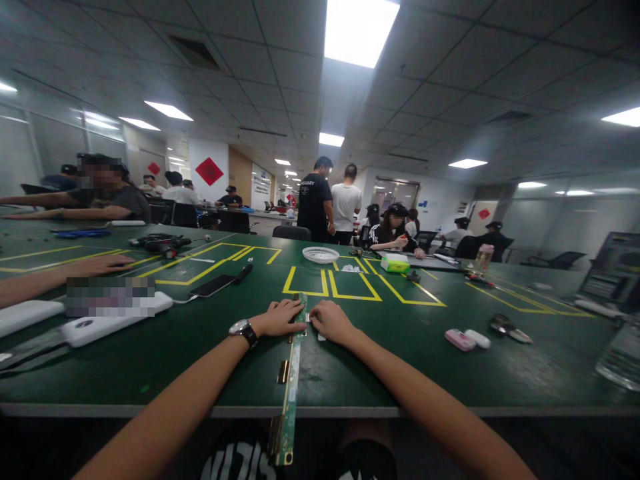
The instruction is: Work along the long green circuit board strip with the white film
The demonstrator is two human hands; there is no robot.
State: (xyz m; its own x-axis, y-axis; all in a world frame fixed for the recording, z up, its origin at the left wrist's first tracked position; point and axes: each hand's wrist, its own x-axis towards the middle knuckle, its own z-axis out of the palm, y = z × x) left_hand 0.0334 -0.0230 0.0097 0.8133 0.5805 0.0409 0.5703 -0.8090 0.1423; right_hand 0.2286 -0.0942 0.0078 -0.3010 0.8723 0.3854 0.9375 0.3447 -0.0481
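Note:
A long, narrow green circuit board (290, 400) lies lengthwise in front of me. Its near end juts past the table's front edge, and copper-coloured flex tabs stick out on its left side. My left hand (280, 317), with a watch on the wrist, rests over the far part of the board; its fingers and thumb hold it against the table. On the board's right side, my right hand (330, 320) is closed, thumb and fingertips together at the edge. What sits in that pinch is too small to make out. A small pale piece (321, 337) lies just under the right hand.
Yellow tape outlines mark the green table (380, 367). Left stand a phone (215, 285) and a white power bank (120, 320); a co-worker's hand (107, 263) rests beyond. Ahead is a white basket (321, 255). Right are a pink case (460, 340) and a glass container (620, 353).

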